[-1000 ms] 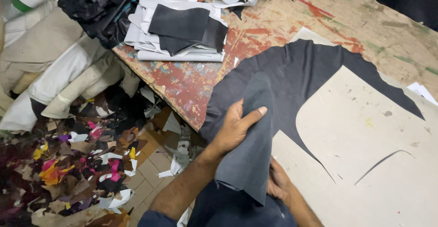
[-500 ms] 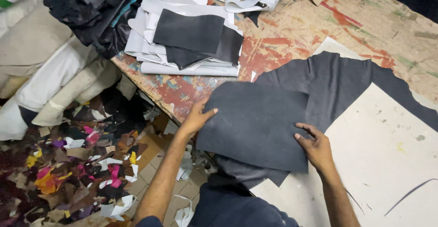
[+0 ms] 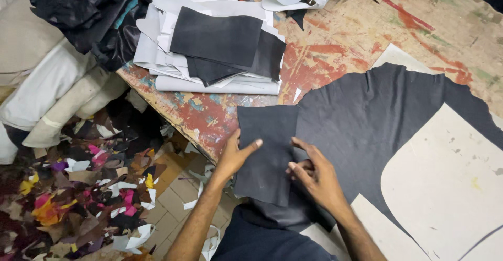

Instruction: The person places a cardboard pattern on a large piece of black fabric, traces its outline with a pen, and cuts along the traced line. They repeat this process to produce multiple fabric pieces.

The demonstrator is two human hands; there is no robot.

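I see both hands pinching the small dark rectangular leather piece (image 3: 265, 153): left hand (image 3: 236, 155) at nine o'clock, right hand (image 3: 313, 173) at three (folding step, I judge); next needs edges aligned.

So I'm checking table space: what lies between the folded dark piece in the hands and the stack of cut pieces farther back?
Only bare paint-stained tabletop between the folded dark piece and the stack, in the head view.

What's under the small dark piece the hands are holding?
Under the small dark piece lie the paint-stained table edge and part of the big dark sheet. Anything directly beneath is covered.
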